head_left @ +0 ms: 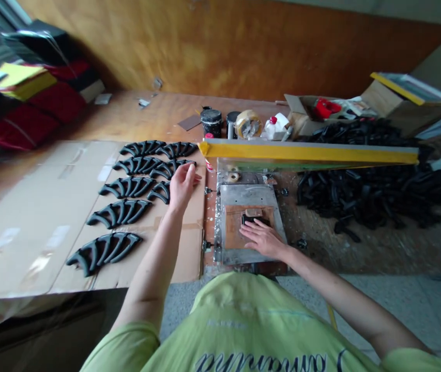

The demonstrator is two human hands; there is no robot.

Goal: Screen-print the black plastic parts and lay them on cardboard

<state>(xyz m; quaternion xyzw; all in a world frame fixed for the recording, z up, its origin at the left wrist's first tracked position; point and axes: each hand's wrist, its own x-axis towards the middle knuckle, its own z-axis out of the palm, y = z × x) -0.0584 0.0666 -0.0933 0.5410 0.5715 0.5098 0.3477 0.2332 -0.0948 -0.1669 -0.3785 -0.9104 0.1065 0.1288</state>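
My left hand (183, 185) is over the cardboard, fingers bent and close together beside the right end of the laid-out rows. Whatever its fingertips may grip is hidden. Black curved plastic pieces (119, 213) lie nested in several rows under and left of it. My right hand (263, 238) rests with fingers stretched over a small black piece (248, 219) on a brown board, partly covering it. A small block (253, 212) sits just behind that piece. The board (232, 238) is fixed on a metal plate (239, 256). A yellow-edged screen frame (309, 151) stands raised behind it.
A large heap of black pieces (375, 191) fills the right side. Black tubs (211, 123), a tape roll (248, 125) and a bottle with a red cap (271, 128) stand at the back. An open carton (301, 114) is behind the heap; red bundles (49, 111) lie far left.
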